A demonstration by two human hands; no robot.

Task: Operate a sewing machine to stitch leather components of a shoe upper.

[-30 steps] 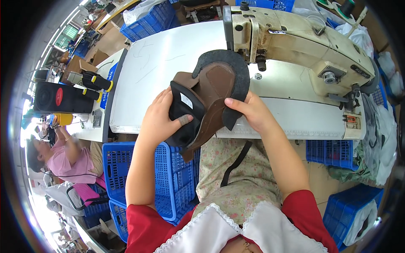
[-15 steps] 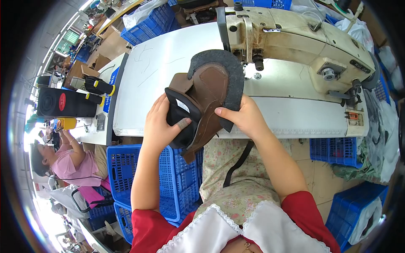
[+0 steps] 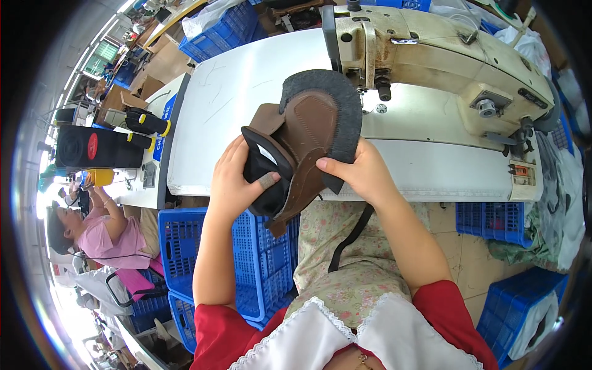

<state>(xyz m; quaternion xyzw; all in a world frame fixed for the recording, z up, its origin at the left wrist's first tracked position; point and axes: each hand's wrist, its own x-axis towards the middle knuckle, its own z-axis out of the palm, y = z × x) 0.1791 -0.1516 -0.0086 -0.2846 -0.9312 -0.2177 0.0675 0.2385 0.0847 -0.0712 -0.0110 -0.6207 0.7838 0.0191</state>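
Between both hands I hold a brown shoe upper (image 3: pixel 312 123) with a dark grey felt-like edge round its toe and a black lining at its collar. My left hand (image 3: pixel 237 179) grips the collar side, its thumb, wrapped with a band, pressing on the black lining. On the other side my right hand (image 3: pixel 357 169) pinches the grey edge, thumb on top and fingers hidden beneath. The upper is held above the front of the white sewing table (image 3: pixel 216 105), just left of and nearer than the needle area of the sewing machine (image 3: pixel 425 55).
A blue crate (image 3: pixel 185 246) stands below the table's front edge at left, beside my lap. More blue crates, one at the right (image 3: pixel 493 222), lie under and around the table. At far left a co-worker (image 3: pixel 114 234) in pink sits near a black box-shaped device (image 3: pixel 98 148).
The view has shifted slightly, so the machine appears a little further right. Both hands keep their grip on the shoe upper, which has hardly moved.
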